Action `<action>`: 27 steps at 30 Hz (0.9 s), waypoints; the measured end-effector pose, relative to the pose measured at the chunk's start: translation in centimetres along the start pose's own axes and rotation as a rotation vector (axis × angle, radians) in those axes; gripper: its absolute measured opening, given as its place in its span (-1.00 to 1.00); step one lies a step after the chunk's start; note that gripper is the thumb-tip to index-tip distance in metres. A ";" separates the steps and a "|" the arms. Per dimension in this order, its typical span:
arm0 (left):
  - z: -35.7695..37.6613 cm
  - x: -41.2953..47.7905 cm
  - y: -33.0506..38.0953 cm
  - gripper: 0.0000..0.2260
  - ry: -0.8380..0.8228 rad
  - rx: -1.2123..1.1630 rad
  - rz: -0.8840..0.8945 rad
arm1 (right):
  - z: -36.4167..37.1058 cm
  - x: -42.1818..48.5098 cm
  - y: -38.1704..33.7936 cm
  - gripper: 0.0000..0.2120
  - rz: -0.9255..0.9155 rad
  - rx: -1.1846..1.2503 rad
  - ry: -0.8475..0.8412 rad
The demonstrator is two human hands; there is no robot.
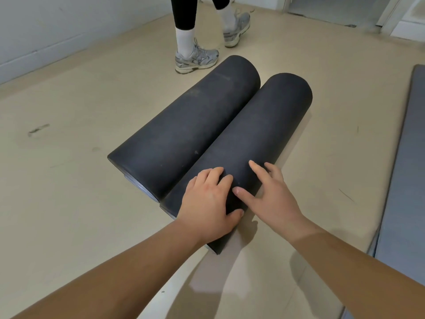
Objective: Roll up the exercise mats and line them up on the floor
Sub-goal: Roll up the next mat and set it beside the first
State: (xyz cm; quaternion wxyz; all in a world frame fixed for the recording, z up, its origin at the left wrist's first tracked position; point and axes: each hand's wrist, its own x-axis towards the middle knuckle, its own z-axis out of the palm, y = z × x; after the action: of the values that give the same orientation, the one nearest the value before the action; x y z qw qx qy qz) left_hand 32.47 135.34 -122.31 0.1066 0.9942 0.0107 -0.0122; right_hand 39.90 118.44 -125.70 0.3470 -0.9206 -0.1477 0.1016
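Observation:
Two dark rolled-up exercise mats lie side by side and touching on the beige floor, running from near me toward the far right. The left rolled mat [184, 125] lies free. On the near end of the right rolled mat [259, 130] sit both my hands. My left hand [208, 201] is curved over the top of the roll, its thumb wrapped around the near side. My right hand [269, 192] rests on the roll's right flank with fingers spread and nearly straight.
A flat grey mat [404, 180] lies unrolled along the right edge. A person in black leggings, white socks and grey sneakers [195, 58] stands just beyond the far end of the left roll. A pale wall [69, 26] runs along the far left.

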 end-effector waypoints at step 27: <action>-1.3 -0.8 -2.3 0.13 -0.214 -0.089 -0.222 | -1.5 -1.9 0.8 -0.23 0.041 0.066 -0.145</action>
State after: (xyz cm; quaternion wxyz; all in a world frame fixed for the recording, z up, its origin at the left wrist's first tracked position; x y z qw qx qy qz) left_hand 31.65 137.88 -121.54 0.1489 0.9742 0.1098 -0.1295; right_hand 38.68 116.31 -124.93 0.3632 -0.9018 -0.1502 0.1799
